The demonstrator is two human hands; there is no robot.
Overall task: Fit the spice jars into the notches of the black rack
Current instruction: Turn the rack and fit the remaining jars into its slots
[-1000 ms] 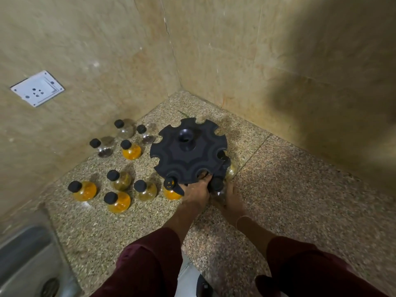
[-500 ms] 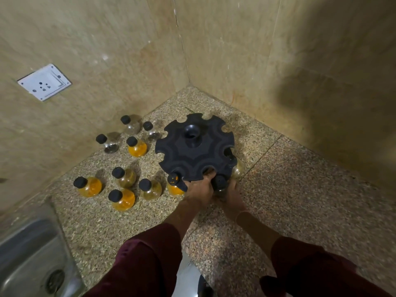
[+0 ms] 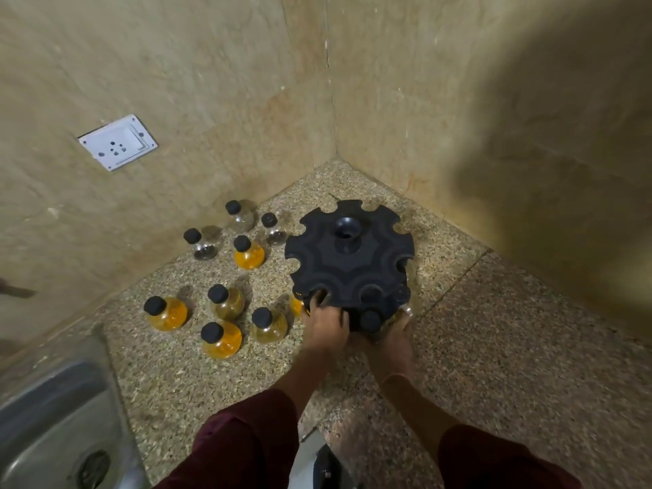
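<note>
The black rack (image 3: 349, 262) stands on the speckled counter (image 3: 494, 347) near the wall corner, with notches round its rim. My left hand (image 3: 326, 324) grips its front-left rim, fingertips in a notch beside a partly hidden orange jar (image 3: 297, 306). My right hand (image 3: 395, 335) holds a clear jar with a black cap (image 3: 370, 320) against the rack's front edge. Another jar's cap (image 3: 402, 294) shows in the front-right notch. Several loose jars stand left of the rack, among them an orange one (image 3: 165, 314), a pale one (image 3: 225, 301) and a clear one (image 3: 203, 243).
Tiled walls meet in a corner just behind the rack. A white wall socket (image 3: 118, 142) sits on the left wall. A steel sink (image 3: 53, 418) occupies the lower left. Bare counter stretches to the right of the rack.
My left hand has slid left along the rack's front rim to the notch with the orange jar. My right hand stays on the capped jar. The view has shifted.
</note>
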